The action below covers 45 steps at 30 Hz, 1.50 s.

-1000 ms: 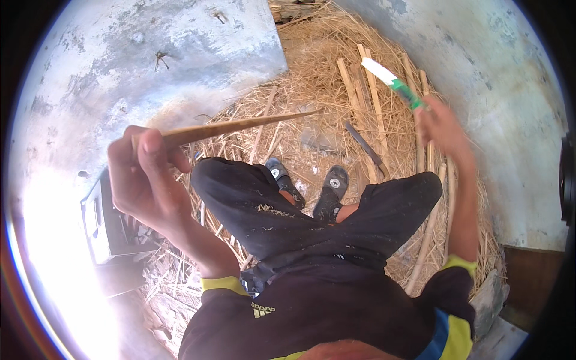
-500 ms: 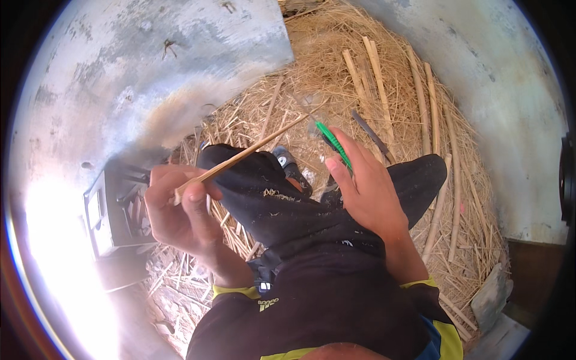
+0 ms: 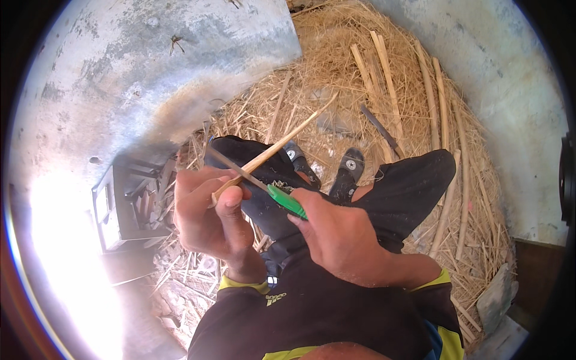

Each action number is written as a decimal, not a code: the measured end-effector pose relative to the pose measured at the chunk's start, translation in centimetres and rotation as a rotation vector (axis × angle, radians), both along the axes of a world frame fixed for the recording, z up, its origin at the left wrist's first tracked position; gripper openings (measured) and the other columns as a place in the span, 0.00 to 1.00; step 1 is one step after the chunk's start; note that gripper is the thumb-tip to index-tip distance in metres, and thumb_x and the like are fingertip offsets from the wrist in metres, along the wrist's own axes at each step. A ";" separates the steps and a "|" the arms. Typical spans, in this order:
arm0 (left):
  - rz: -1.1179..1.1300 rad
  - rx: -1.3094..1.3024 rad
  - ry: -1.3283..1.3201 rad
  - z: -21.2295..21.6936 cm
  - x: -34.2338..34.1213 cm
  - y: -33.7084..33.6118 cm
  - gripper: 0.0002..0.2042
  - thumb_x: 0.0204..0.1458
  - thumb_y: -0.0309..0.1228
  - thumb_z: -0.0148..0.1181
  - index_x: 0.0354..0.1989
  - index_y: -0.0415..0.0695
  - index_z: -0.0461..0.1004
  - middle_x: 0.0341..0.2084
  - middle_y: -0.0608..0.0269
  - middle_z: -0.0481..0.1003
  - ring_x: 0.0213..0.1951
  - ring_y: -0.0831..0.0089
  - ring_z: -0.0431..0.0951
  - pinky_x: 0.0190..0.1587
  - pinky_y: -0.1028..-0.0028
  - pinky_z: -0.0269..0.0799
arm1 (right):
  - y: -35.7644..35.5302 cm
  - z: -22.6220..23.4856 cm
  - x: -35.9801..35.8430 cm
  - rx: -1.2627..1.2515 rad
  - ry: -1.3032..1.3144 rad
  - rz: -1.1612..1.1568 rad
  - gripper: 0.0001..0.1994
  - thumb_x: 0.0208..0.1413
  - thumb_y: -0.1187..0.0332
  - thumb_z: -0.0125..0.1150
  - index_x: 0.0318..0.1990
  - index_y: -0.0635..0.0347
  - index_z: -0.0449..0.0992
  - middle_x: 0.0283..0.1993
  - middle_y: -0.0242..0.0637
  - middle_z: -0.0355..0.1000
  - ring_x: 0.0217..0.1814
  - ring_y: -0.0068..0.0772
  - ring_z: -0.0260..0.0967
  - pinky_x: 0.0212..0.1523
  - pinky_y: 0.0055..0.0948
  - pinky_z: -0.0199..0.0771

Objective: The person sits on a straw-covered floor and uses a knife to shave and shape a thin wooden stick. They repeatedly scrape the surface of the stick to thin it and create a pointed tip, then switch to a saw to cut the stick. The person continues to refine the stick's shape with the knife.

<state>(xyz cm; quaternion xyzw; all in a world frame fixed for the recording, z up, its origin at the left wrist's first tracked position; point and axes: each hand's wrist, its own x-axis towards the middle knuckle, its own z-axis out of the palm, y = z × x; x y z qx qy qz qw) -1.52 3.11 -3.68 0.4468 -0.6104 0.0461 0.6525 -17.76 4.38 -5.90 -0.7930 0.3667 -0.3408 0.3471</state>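
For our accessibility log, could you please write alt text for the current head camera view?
Seen from above, a seated person's left hand holds a thin wooden stick while the right hand lays a green-handled knife across it. Straw and cut canes cover the ground around the dark trousers and sneakers.

The stick (image 3: 282, 143) is pale, bare wood, smooth and matt. The knife (image 3: 258, 185) has a dull grey metal blade and a glossy green plastic handle. The trousers (image 3: 390, 192) are matt black cloth. Dry, rough straw (image 3: 336, 66) covers the ground. The wall (image 3: 150, 66) is rough, mottled grey concrete. The shoes (image 3: 351, 162) look like dark canvas.
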 end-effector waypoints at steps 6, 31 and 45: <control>0.073 -0.051 -0.092 -0.2 0.9 -0.4 0.15 0.58 0.40 0.58 0.33 0.38 0.70 0.21 0.56 0.69 0.20 0.75 0.68 0.24 0.78 0.64 | -1.4 -0.6 -0.6 0.156 0.223 -0.068 0.13 0.58 0.72 0.58 0.48 0.63 0.65 0.24 0.50 0.71 0.26 0.55 0.73 0.22 0.43 0.71; -0.117 -0.238 -0.266 -0.5 2.6 -1.7 0.11 0.59 0.36 0.57 0.38 0.39 0.67 0.29 0.52 0.67 0.15 0.75 0.72 0.10 0.83 0.61 | -0.5 2.4 -2.0 0.112 0.356 -0.021 0.11 0.62 0.64 0.52 0.42 0.65 0.65 0.22 0.49 0.71 0.21 0.52 0.73 0.20 0.44 0.72; 0.027 -0.013 -0.006 -0.9 -0.1 -0.5 0.12 0.58 0.34 0.59 0.38 0.37 0.67 0.24 0.55 0.71 0.20 0.75 0.70 0.22 0.80 0.65 | -3.3 -0.8 -4.6 0.321 0.003 -0.294 0.12 0.64 0.64 0.50 0.43 0.67 0.66 0.23 0.53 0.69 0.27 0.59 0.70 0.27 0.46 0.66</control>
